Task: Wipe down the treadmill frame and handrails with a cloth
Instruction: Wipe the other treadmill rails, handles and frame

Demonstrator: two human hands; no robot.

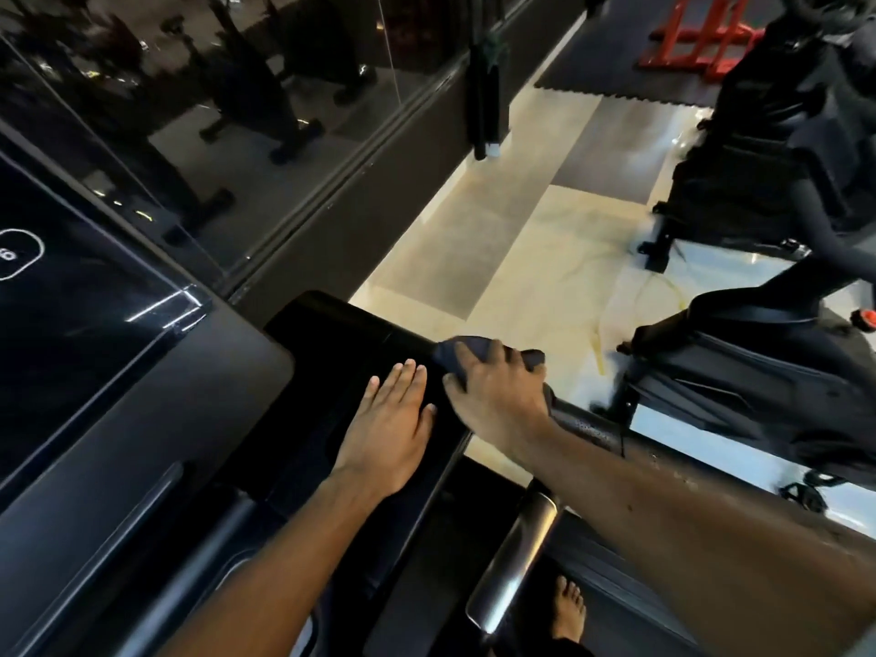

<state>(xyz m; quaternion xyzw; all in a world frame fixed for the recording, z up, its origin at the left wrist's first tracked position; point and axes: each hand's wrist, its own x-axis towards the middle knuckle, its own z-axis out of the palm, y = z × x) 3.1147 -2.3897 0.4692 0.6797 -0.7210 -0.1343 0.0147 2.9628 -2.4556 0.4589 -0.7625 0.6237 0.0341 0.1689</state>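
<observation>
A dark cloth [467, 355] is bunched over the black treadmill handrail [588, 426] where it meets the glossy black side tray [341, 324]. My right hand [497, 391] grips the cloth, fingers curled over the rail. Just to its left, my left hand [396, 419] lies flat on the tray with fingers straight. The treadmill console screen [71, 334] fills the left of the view. A silver grip bar [516, 557] runs below my right forearm.
Black exercise bikes [768, 149] stand on the pale tiled floor [535, 258] to the right. A red frame [701, 35] sits on black matting at the top right. A mirrored wall [189, 111] runs behind the console. My bare foot [569, 609] rests on the treadmill belt.
</observation>
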